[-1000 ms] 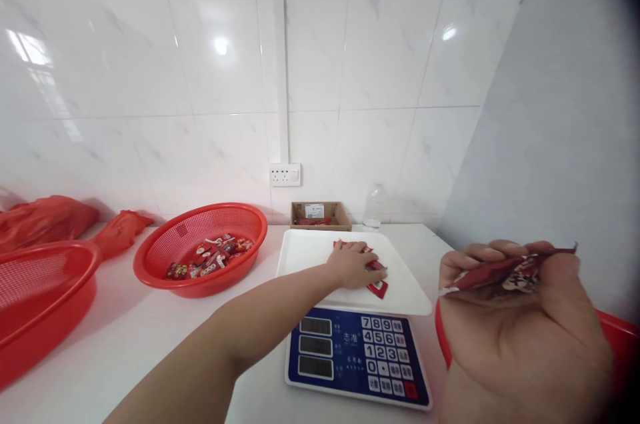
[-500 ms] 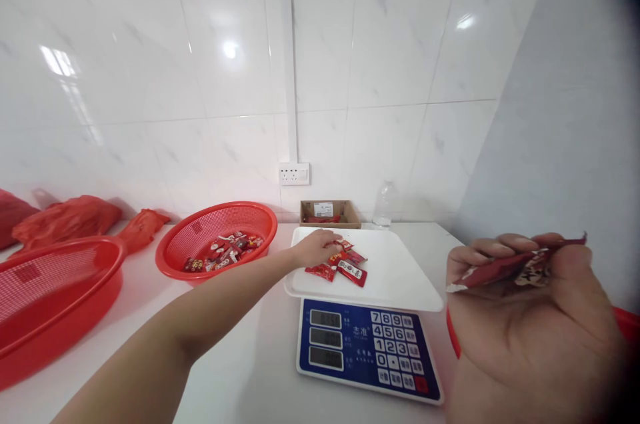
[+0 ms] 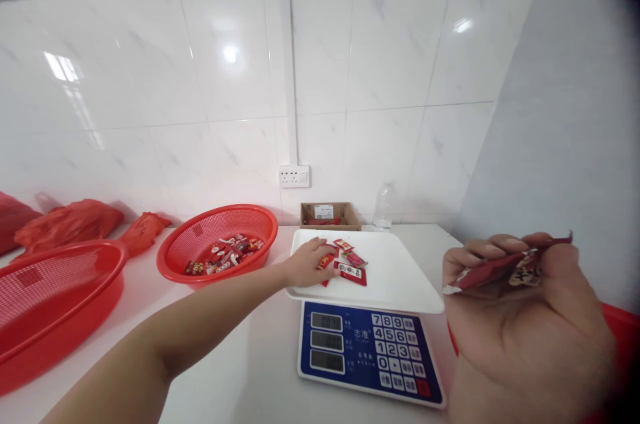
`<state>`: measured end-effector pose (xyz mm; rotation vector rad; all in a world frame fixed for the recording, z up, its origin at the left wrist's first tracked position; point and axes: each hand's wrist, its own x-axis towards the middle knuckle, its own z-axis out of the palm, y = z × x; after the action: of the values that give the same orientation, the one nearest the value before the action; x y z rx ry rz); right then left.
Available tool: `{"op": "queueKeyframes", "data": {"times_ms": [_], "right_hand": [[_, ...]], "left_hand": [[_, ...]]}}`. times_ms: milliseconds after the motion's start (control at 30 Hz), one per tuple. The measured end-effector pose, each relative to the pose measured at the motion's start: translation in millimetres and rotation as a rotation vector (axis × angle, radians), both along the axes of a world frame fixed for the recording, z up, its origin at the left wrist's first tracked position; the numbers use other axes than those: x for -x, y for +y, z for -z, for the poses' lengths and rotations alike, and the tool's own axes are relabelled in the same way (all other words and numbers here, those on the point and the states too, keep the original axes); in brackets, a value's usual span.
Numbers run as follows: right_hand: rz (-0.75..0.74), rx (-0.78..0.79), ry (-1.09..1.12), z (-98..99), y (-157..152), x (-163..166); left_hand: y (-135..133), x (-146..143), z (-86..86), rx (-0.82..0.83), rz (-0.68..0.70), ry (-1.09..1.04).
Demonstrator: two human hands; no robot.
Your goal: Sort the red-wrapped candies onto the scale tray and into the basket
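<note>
My left hand (image 3: pixel 309 264) is over the left side of the white weighing tray (image 3: pixel 395 277), its fingers and thumb closing round red snack packets (image 3: pixel 326 257); the hand partly hides them. Just right of my fingertips lie a red packet with a white label (image 3: pixel 353 271), a pinkish-red packet (image 3: pixel 356 260) and a small red packet (image 3: pixel 343 245). Close to the camera on the right, my right hand (image 3: pixel 530 317) is palm up, with a dark red packet (image 3: pixel 487 272) pinched between fingers and thumb. Something patterned in brown and cream shows beside the thumb.
Below the tray is the scale's blue keypad panel (image 3: pixel 370 351). A red basket (image 3: pixel 175 244) of small packets stands left, with another red basket (image 3: pixel 105 297) nearer me. Red plastic bags (image 3: pixel 70 227), a cardboard box (image 3: pixel 350 216) and a clear bottle (image 3: pixel 384 204) line the wall.
My left hand has shifted slightly left and nearer me on the tray, gathering the left-hand packets under its fingers. The top display's digits have changed. My right hand keeps its packet.
</note>
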<state>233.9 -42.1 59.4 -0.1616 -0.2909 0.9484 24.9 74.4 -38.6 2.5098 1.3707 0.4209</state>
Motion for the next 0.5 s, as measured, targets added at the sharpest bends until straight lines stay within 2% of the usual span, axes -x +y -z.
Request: {"op": "queueKeyframes", "data": {"times_ms": [333,500], "right_hand": [[-0.017,0.028,0.037,-1.7,-0.4,2.0],[0.000,0.043,0.001,-0.4,-0.1,1.8]], "left_hand": [[9.5,-27.9,-4.8,0.038,-0.024,0.090],[14.6,-47.5,1.5,0.055,-0.002,0.078]]}}
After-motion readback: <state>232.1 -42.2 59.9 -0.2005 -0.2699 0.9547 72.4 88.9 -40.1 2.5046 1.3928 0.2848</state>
